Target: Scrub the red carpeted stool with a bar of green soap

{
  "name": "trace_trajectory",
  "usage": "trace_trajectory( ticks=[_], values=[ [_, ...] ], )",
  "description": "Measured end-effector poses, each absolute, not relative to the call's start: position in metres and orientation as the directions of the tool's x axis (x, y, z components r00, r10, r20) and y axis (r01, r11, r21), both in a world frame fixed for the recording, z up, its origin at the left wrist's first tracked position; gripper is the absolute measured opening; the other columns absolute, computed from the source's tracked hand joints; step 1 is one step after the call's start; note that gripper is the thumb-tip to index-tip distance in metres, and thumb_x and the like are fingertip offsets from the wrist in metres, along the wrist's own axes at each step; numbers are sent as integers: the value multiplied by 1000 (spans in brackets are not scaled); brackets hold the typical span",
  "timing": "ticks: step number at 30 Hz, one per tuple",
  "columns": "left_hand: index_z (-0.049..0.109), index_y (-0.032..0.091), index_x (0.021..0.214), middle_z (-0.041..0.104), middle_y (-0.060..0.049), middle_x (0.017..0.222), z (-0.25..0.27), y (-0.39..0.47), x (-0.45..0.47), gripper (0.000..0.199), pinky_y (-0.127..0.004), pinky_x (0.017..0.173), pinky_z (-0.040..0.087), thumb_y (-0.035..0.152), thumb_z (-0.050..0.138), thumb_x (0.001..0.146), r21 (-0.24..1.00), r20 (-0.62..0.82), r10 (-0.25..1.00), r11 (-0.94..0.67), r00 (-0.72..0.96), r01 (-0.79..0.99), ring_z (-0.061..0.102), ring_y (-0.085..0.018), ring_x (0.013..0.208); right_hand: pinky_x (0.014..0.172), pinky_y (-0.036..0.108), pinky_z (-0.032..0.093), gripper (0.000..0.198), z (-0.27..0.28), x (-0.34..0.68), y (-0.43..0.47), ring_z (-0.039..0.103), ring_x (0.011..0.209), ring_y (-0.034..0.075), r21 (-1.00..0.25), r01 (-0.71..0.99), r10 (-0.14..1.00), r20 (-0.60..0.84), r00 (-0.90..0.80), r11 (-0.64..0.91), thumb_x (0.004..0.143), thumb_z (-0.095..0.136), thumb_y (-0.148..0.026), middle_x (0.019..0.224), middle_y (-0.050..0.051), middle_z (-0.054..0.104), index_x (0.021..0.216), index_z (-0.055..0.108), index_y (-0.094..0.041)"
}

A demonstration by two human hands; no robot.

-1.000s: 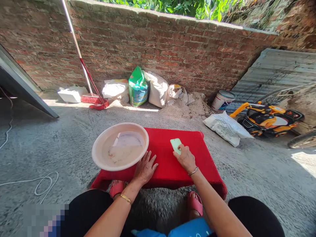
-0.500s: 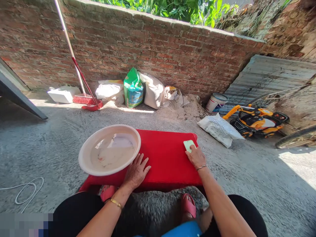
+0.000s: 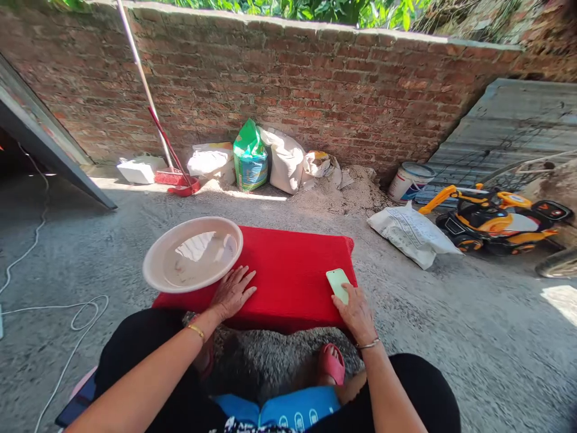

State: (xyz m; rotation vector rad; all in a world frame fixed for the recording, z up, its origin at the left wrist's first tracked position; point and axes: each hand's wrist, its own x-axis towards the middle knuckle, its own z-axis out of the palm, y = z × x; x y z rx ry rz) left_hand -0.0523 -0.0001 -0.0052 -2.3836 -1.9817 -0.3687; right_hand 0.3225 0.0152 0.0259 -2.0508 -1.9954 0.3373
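Phone point(image 3: 334, 279) now sits closer to the right edge of the surface point(image 3: 288, 252) than in the frame a second back. Nearest the camera: black-clad knees point(image 3: 424, 385) to either side, a pink sandal point(image 3: 332, 364) below the front edge. Right hand point(image 3: 357, 314), palm down, is narrow, thumb and fingers about the phone's near end; phone looks flat on the red cloth point(image 3: 293, 294), though I cannot tell any slight lift. Left hand point(image 3: 229, 294) is wide, fingers spread, holding nothing, resting on the cloth just beside the basin point(image 3: 151, 264); contact with the rim is unclear. Basin holds water point(image 3: 198, 267).

Step in hand, as I judge it: steering the phone over the cloth. Good handling wants a light end grip, the phone low and level, its whole length over the surface, well apart from the water. Left hand best steadies the cloth without nudging the rim.

Beyond, on concrete point(image 3: 473, 337): white sack point(image 3: 412, 234), yellow toy digger point(image 3: 500, 219); then bucket point(image 3: 410, 183) and green bag point(image 3: 250, 162) by the brick wall point(image 3: 315, 90).
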Motion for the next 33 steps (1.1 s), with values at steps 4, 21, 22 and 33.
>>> trace_trajectory(
  ticks=[4,21,22,33],
  values=[
    [55,22,134,46,-10,147,-6,0,-54,48,-46,115,28,43,42,94,107,178,971,-179,158,978,39,-28,138,86,32,44,43,30,323,14,59,102,23,-329,944,999,30,16,-6,89,53,-41,113,11,57,127,53,-20],
    [55,21,135,48,-11,146,-13,4,-57,47,-47,114,30,43,44,94,64,177,970,-177,164,982,39,-28,138,86,35,44,39,-1,336,15,57,95,22,-341,922,966,237,-105,184,89,53,-41,110,10,55,122,57,-21],
    [55,21,135,48,-11,146,-12,3,-56,47,-47,114,30,42,45,94,64,179,971,-175,161,982,40,-28,137,86,35,44,39,-3,336,15,57,94,22,-336,924,966,236,-106,184,89,52,-42,110,10,55,122,56,-21],
    [56,22,134,47,-11,147,-4,-2,-43,46,-46,115,27,42,50,92,170,180,976,-154,123,973,38,-28,139,92,42,44,46,-24,347,22,54,110,26,-452,873,968,237,-82,184,89,42,-55,114,11,57,117,57,-22]
  ],
)
